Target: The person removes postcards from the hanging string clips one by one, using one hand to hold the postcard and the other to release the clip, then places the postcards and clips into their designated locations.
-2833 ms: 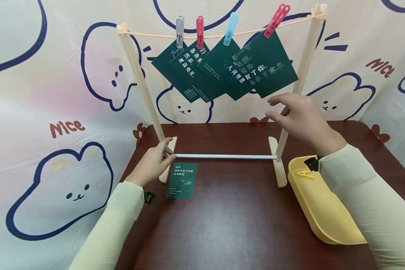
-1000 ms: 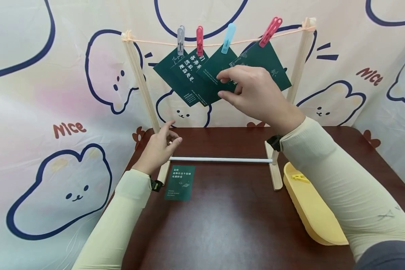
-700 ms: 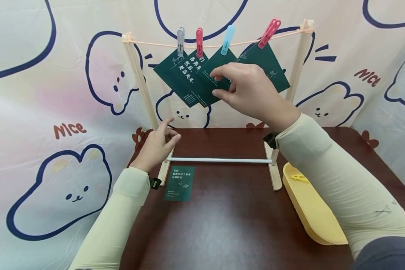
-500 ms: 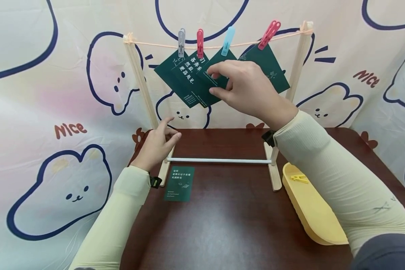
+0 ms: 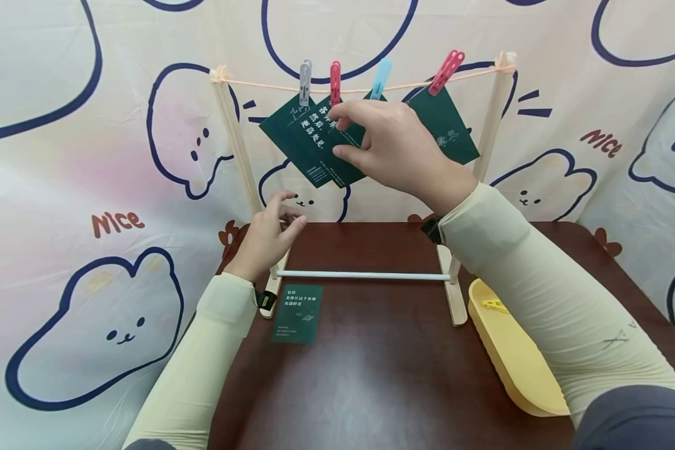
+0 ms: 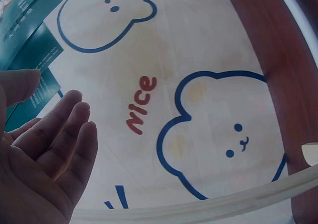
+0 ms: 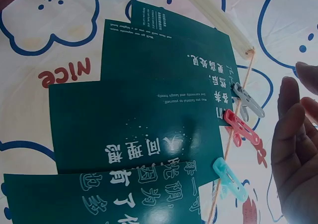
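Green printed cards [image 7: 134, 114] hang overlapping from a string [image 5: 259, 84], each by a clothespin: a grey clothespin [image 5: 305, 82], a red clothespin [image 5: 335, 81], a light blue clothespin [image 7: 229, 179] and, rightmost, another red clothespin [image 5: 447, 72]. My right hand [image 5: 390, 140] hovers before the middle cards with fingers loosely bent; nothing is between thumb and fingers. In the right wrist view it is apart from the clothespins. My left hand [image 5: 267, 240], holding nothing, is raised beside the stand's left post [image 5: 236, 137], fingers relaxed. Another green card [image 5: 298, 314] lies flat on the table, below the left wrist.
The wooden stand has a right post [image 5: 492, 115] and a white crossbar [image 5: 365, 275] low between its feet. On the dark table [image 5: 382, 375], at right, a yellow tray [image 5: 520, 356] holds a yellow clothespin [image 5: 494, 305], partly behind the right sleeve. A patterned curtain hangs behind.
My right hand has moved left from beside the right post to before the middle cards. My left hand has lifted off the stand's left foot. The view has shifted slightly; the cards hang as before.
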`<state>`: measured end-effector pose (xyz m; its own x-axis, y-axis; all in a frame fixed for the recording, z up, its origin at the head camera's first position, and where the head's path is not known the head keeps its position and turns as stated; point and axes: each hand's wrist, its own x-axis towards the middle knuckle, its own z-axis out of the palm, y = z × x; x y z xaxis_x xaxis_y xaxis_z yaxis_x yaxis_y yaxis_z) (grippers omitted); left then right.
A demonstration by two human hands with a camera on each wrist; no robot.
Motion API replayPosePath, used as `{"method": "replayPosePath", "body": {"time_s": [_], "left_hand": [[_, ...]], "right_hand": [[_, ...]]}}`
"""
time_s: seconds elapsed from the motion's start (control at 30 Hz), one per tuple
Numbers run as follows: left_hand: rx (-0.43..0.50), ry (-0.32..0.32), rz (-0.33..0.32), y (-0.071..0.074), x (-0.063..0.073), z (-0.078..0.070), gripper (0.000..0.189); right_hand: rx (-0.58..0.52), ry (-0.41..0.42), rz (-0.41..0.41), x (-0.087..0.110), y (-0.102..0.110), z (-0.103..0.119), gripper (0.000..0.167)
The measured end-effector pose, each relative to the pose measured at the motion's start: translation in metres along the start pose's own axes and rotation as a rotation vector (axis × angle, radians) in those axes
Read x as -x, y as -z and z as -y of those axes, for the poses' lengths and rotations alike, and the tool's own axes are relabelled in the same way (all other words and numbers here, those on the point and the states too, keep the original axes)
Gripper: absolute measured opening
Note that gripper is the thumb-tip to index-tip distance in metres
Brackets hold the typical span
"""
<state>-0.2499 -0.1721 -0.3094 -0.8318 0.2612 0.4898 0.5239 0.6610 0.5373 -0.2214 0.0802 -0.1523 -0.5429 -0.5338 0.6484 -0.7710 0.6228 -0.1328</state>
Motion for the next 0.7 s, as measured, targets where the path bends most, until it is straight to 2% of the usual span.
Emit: {"method": "replayPosePath", "body": {"time_s": [0.17, 0.5, 0.7], "left_hand": [[0.021, 0.013, -0.025, 0.005, -0.003, 0.000, 0.053], [0.037, 0.040, -0.063, 0.007, -0.011, -0.005, 0.063], [0.086, 0.072, -0.070, 0.005, -0.016, -0.008, 0.069]], "right_hand": [[0.002, 0.025, -0.006, -0.007, -0.002, 0.002, 0.046], [0.042, -0.005, 0.003, -0.020, -0.005, 0.003, 0.050], [0.056, -0.028, 0.001, -0.030, -0.008, 0.002, 0.054]]}}
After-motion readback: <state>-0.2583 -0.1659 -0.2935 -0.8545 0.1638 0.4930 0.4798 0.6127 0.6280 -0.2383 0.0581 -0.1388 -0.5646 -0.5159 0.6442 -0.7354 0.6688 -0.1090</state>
